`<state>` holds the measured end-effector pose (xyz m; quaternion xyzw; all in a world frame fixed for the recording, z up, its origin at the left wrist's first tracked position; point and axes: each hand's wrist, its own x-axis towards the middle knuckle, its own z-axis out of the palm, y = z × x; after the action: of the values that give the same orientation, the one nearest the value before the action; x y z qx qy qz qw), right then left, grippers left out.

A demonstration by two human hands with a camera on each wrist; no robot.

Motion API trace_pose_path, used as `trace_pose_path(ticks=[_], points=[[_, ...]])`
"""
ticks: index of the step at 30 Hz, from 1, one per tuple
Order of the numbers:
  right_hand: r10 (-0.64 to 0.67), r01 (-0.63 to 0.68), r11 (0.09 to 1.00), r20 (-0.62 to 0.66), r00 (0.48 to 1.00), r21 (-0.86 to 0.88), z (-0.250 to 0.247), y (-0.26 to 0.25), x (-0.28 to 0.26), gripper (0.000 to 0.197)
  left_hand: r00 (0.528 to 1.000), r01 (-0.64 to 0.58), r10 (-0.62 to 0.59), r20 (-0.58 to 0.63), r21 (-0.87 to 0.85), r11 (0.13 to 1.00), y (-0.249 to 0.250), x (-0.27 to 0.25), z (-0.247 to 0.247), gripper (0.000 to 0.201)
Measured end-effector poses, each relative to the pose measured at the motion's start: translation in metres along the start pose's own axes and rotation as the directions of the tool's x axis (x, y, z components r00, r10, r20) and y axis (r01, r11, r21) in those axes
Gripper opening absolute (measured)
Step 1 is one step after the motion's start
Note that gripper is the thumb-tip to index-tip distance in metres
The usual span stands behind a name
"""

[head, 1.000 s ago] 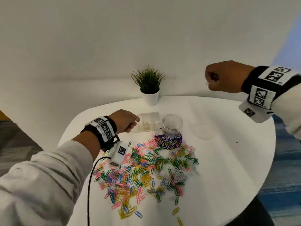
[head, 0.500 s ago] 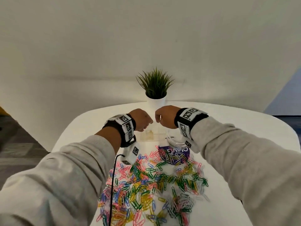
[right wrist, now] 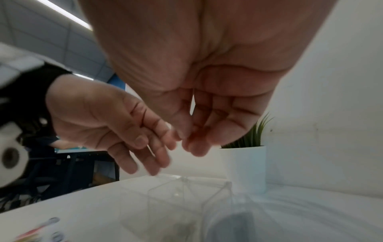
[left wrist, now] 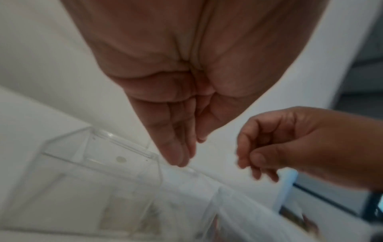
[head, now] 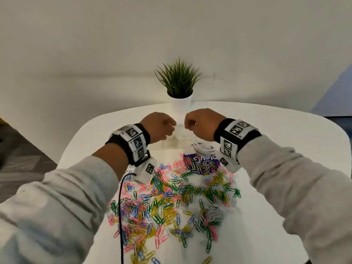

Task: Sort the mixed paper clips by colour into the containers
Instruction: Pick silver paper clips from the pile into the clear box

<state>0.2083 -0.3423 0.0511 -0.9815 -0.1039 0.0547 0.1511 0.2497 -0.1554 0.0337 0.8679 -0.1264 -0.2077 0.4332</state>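
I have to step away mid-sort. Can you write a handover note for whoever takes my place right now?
Left hand and right hand hover side by side above the clear compartment box, fingers loosely curled; no clip visibly held. Round clear container sits right of the box. Paper clips lie mixed on the table, some over a purple packet. Nearly all sorting remains.

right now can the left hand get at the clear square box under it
Probably yes: the left hand hovers just above the clear square box, whose top looks open, and the right hand sits beside it, not in between.
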Motion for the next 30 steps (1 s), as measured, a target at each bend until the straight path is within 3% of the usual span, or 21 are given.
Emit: trace_pose_path(ticks=[2, 4, 6, 12, 18, 22, 26, 30], points=[[0.011, -0.012, 1.000, 0.057, 0.998, 0.022, 0.013, 0.009, -0.033, 0.018, 0.997, -0.079, 0.074, 0.027, 0.283, 0.956, -0.016, -0.025, 0.011, 0.020], [0.037, -0.037, 0.999, 0.163, 0.986, -0.006, 0.034, 0.015, -0.062, 0.015, 0.987, -0.148, 0.084, 0.137, 0.565, 0.812, -0.035, -0.047, 0.028, 0.021], [0.083, -0.077, 0.996, 0.207, 0.975, -0.039, 0.056, 0.023, -0.079, 0.014, 0.980, -0.176, 0.062, 0.189, 0.677, 0.715, -0.054, -0.060, 0.044, 0.028], [0.170, -0.165, 0.985, 0.140, 0.975, -0.049, 0.092, 0.026, -0.074, 0.022, 0.993, -0.115, 0.080, 0.083, 0.718, 0.686, -0.081, -0.071, 0.060, 0.027], [0.196, -0.197, 0.980, 0.149, 0.969, -0.014, 0.106, 0.031, -0.068, 0.009, 0.994, -0.035, 0.098, -0.053, 0.681, 0.731, -0.093, -0.071, 0.053, 0.031], [0.177, -0.185, 0.982, 0.164, 0.970, 0.039, 0.107, 0.032, -0.070, 0.021, 0.984, -0.144, 0.175, 0.017, 0.651, 0.745, -0.096, -0.072, 0.057, 0.029], [0.158, -0.169, 0.984, 0.169, 0.973, 0.055, 0.107, 0.027, -0.074, 0.018, 0.978, -0.194, 0.199, 0.069, 0.661, 0.725, -0.098, -0.072, 0.059, 0.033], [0.126, -0.127, 0.988, 0.009, 0.992, 0.091, 0.101, 0.024, -0.079, 0.007, 0.953, -0.275, 0.282, 0.112, 0.710, 0.648, -0.099, -0.070, 0.063, 0.038]])
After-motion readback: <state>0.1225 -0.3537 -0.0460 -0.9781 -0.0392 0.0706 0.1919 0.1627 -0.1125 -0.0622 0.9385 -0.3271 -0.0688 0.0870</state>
